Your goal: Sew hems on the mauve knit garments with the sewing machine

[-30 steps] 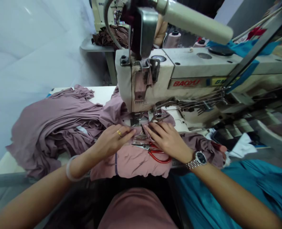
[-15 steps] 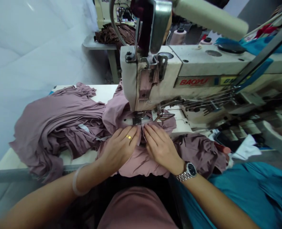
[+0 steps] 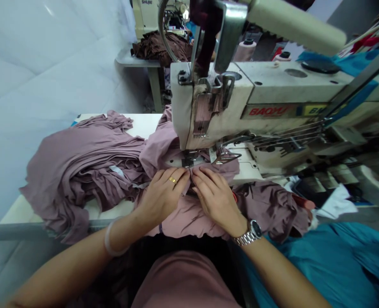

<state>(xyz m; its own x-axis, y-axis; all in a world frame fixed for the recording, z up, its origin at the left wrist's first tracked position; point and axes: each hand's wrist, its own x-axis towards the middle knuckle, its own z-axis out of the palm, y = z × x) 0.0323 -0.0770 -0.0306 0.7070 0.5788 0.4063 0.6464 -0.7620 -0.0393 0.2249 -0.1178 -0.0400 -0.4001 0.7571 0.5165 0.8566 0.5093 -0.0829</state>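
A mauve fabric piece [image 3: 189, 216] lies under the presser foot [image 3: 189, 161] of a cream sewing machine [image 3: 272, 107]. My left hand [image 3: 162, 194], with a gold ring and a pale bangle, presses flat on the fabric just left of the needle, fingers together and stretched out. My right hand [image 3: 216, 196], with a steel watch at the wrist, lies flat on the fabric to the right, fingertips meeting the left hand's in front of the foot. Neither hand grips anything.
A heap of mauve fabric pieces [image 3: 83, 167] covers the white table [image 3: 19, 214] at my left. Teal cloth [image 3: 336, 261] hangs at the lower right. A second sewing machine [image 3: 151, 17] with brown fabric [image 3: 160, 45] stands behind. A thread cone [image 3: 244, 49] sits beyond the machine.
Both hands slid the fabric forward toward the presser foot and closer together. The red-handled scissors seen a second ago are now hidden under the fabric and my right hand.
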